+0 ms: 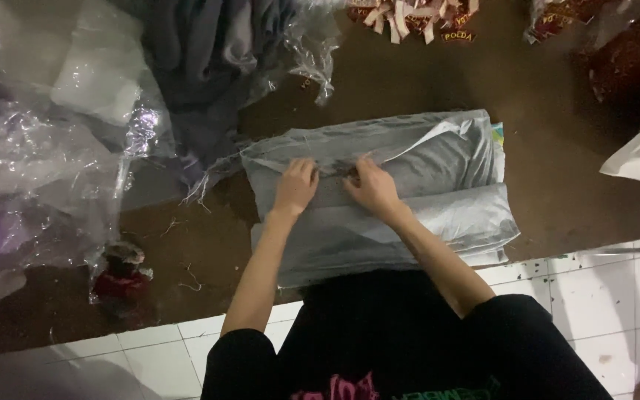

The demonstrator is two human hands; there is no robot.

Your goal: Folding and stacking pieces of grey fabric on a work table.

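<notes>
A folded grey garment (438,159) lies inside a clear plastic bag (468,215) on a brown mat in front of me. My left hand (295,187) presses down on the bag's left part, fingers curled on the plastic. Close beside it, my right hand (370,185) pinches the plastic flap along the fold line. Both hands sit close together near the bag's open edge, which is wrinkled and lifted at the upper left.
Crumpled clear plastic bags (46,170) pile up at the left. A heap of grey cloth (209,52) lies at the back. Small patches (409,18) and red packets (616,44) sit at the far edge. White floor tiles (601,296) run along the near side.
</notes>
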